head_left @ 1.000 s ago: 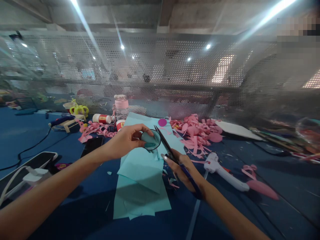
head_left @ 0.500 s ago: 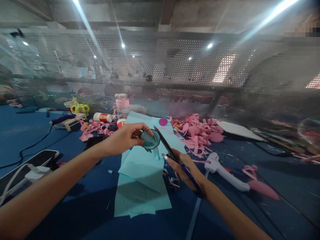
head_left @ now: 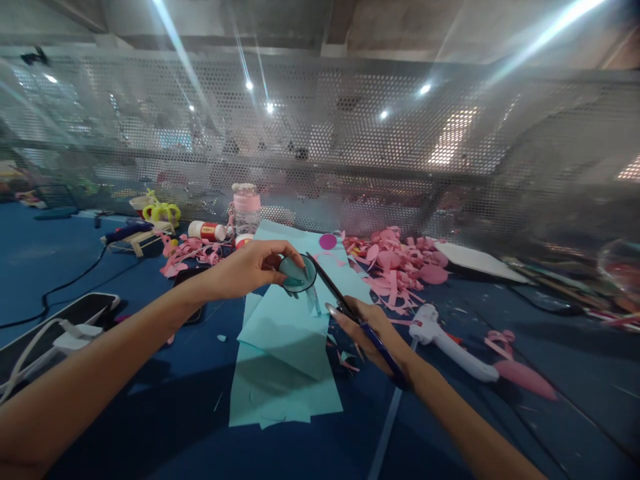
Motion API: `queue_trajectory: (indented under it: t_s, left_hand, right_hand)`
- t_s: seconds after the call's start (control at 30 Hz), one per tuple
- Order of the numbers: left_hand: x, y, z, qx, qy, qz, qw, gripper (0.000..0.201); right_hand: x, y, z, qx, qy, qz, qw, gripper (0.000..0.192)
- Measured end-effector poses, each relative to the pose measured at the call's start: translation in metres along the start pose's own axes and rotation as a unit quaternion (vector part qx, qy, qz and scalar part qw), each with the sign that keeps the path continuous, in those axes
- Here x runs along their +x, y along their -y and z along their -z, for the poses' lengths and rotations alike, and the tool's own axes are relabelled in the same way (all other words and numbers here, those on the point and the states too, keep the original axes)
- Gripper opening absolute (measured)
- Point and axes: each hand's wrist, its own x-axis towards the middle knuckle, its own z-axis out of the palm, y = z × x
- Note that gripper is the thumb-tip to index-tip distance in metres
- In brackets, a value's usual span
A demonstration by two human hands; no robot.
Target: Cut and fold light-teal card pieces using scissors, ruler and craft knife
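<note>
Both hands are raised over the sheet of teal paper (head_left: 285, 360) on the blue table (head_left: 100, 280). A small teal paper disc (head_left: 297, 273) is pinched in the left hand (head_left: 250, 268); the scissors (head_left: 334, 293) are gripped by the right hand (head_left: 367, 333), blades pointing up-left, tips touching the disc's right edge. Beyond the sheet, pink paper scraps (head_left: 395, 263) and a glue gun (head_left: 445, 340) are seen; behind them, a perforated metal screen (head_left: 320, 147).
</note>
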Motion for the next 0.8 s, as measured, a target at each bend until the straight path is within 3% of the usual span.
queue_trajectory:
  t_s: [0.23,0.4,0.53,0.7,0.8]
  left_hand:
    - [0.002,0.006,-0.008,-0.081,-0.045,0.032,0.995,0.024]
    - [0.003,0.008,-0.015,-0.122,-0.077,0.039,0.989,0.038]
    - [0.004,0.010,-0.022,-0.149,-0.108,0.041,0.982,0.036]
    - [0.003,0.014,-0.045,-0.204,-0.162,0.009,0.965,0.027]
    - [0.000,0.023,-0.065,-0.258,-0.182,0.025,0.949,0.036]
  right_hand:
    - [0.002,-0.007,-0.005,0.065,-0.107,-0.065,0.990,0.036]
    - [0.006,-0.016,-0.005,-0.066,-0.170,-0.071,0.981,0.037]
    - [0.006,-0.019,-0.008,-0.114,-0.191,-0.085,0.971,0.034]
    - [0.005,-0.019,-0.012,-0.095,-0.208,-0.103,0.968,0.033]
    - [0.003,-0.019,-0.014,-0.074,-0.221,-0.107,0.967,0.032]
